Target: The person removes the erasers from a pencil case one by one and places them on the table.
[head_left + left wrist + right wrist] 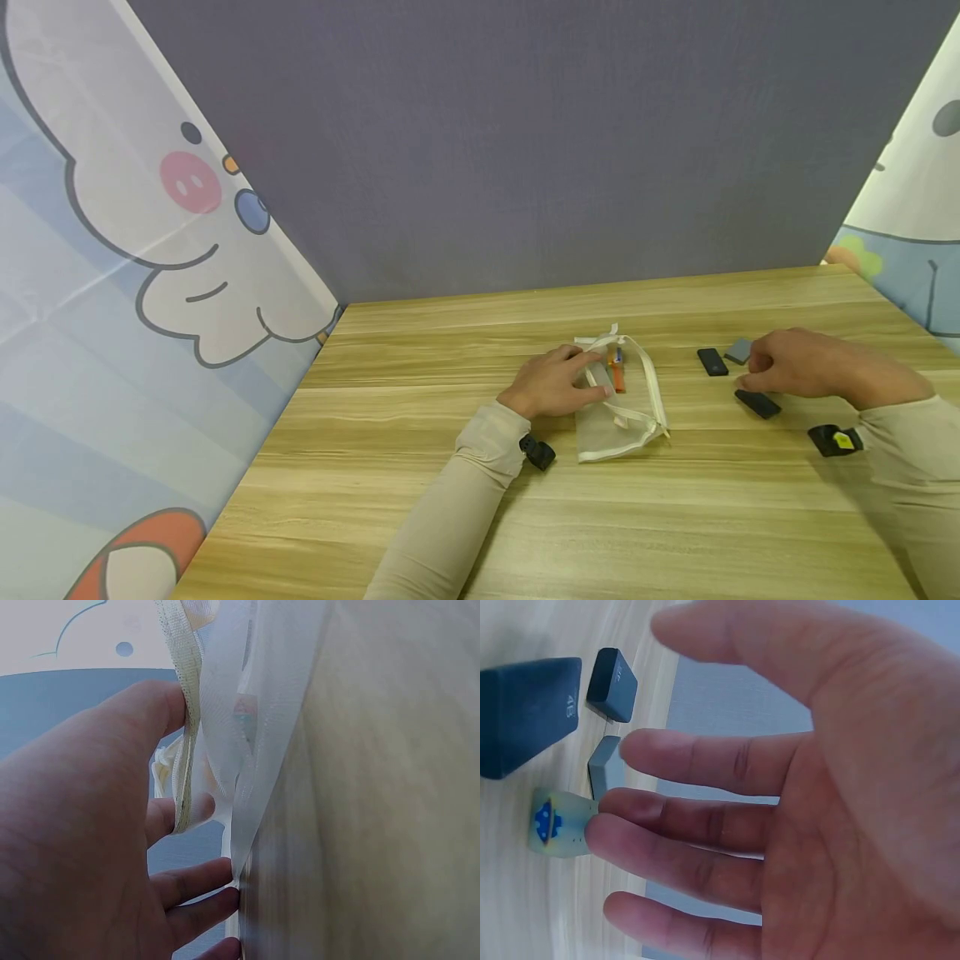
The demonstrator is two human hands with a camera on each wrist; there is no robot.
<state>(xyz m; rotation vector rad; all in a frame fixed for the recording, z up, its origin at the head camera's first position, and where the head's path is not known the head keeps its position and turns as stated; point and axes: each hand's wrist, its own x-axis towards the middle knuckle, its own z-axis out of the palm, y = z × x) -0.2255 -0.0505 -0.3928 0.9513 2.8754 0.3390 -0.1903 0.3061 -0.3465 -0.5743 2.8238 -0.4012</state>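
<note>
A white mesh zip pouch (600, 440) lies on the table with its mouth spread, orange and blue small items (618, 375) showing in it. My left hand (555, 383) pinches one zip edge (187, 727); through the mesh, a fingertip shows behind that strip. Over a group of erasers, my right hand (806, 362) hovers with fingers extended, holding nothing. Nearest its fingertips is a translucent eraser with a blue mushroom print (559, 823), hidden by the hand in the head view. Around it are a black eraser marked 4B (532, 716), a second black eraser (712, 362) and a grey eraser (738, 351).
The wood-grain table (360, 467) meets a grey panel (525, 150) at its back edge. Cartoon-printed sheets (112, 333) hang at the left and right sides. Each wrist wears a dark strap device (537, 452).
</note>
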